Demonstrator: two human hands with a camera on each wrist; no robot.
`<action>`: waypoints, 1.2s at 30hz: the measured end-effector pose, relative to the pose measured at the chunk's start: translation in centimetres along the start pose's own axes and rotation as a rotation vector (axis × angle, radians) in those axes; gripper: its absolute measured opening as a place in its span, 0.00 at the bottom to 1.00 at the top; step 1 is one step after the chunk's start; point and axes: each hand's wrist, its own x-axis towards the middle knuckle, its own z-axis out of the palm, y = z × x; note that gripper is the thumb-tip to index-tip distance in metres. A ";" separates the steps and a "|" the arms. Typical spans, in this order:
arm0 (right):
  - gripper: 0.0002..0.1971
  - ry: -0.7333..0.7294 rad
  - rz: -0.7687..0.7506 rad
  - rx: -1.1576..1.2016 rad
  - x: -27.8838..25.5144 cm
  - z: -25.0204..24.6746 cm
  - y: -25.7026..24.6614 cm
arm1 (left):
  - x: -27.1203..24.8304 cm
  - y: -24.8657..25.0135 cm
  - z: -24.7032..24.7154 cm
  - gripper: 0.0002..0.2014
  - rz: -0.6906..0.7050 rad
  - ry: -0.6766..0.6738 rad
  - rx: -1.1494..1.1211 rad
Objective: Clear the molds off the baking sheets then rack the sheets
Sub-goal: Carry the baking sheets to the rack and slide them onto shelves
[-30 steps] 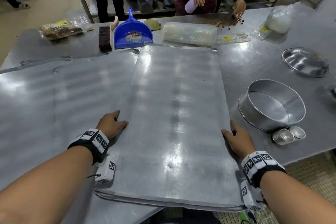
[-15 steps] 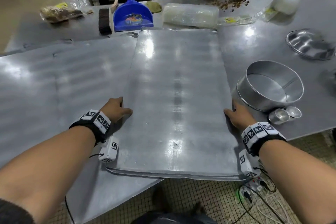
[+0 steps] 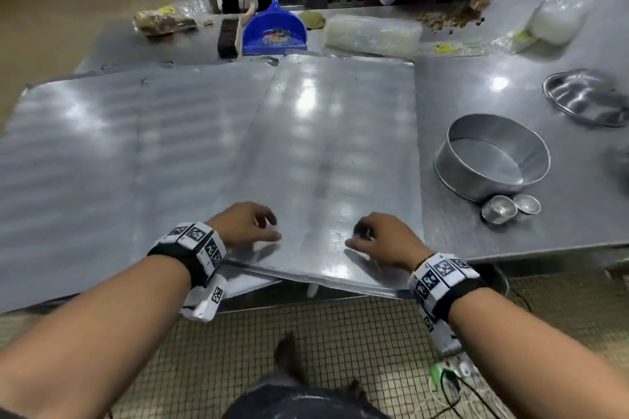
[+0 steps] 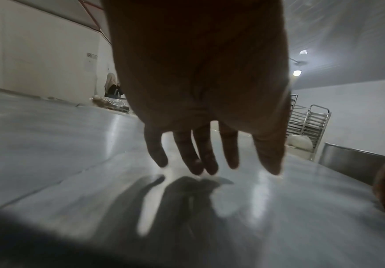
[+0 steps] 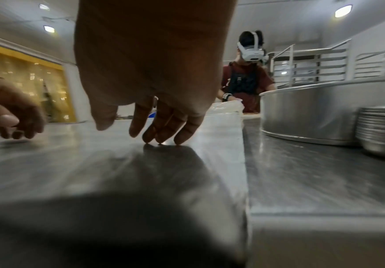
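Left hand [image 3: 243, 224] and right hand [image 3: 384, 240] placed palm down over the near end of the baking sheet [image 3: 335, 146], close together, each holding nothing. Left fingers [image 4: 200, 156] extended and slightly spread, tips just above or at the sheet surface; contact not determinable. Right fingertips [image 5: 161, 134] extended downward and touching the sheet surface, thumb held apart. Near edge of the sheet projecting past the table [image 3: 510, 85] edge, below both wrists. Second baking sheet [image 3: 112, 153] lying flat to the left of the left hand, partly under the first sheet's left edge. Round cake tin [image 3: 493, 155] upright on the table to the right of the right hand, well beyond the sheet's right edge. Two small metal molds [image 3: 510, 209] just in front of the tin, touching each other, nearer the right hand. Shallow metal dish [image 3: 589, 97] farther right. Blue dustpan [image 3: 274, 27], brush [image 3: 227, 36] and wrapped plastic roll [image 3: 372, 36] beyond the far end of the sheet, ahead of both hands. Another person [image 5: 247, 79] wearing a headset at the far side of the table.
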 end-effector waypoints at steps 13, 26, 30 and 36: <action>0.19 0.072 -0.091 -0.049 -5.2 4.9 -1.9 | -5.4 -1.5 3.4 0.14 0.092 0.074 -0.043; 0.13 0.246 0.156 -0.010 -7.9 7.1 -5.0 | -6.2 -3.1 5.0 0.12 0.268 0.211 -0.009; 0.19 0.334 0.229 0.088 -8.5 6.8 -5.1 | -6.2 -3.9 4.1 0.17 0.244 0.204 -0.142; 0.28 0.589 0.629 0.127 -9.0 3.9 -0.4 | -5.1 -6.4 1.2 0.35 -0.100 0.413 -0.126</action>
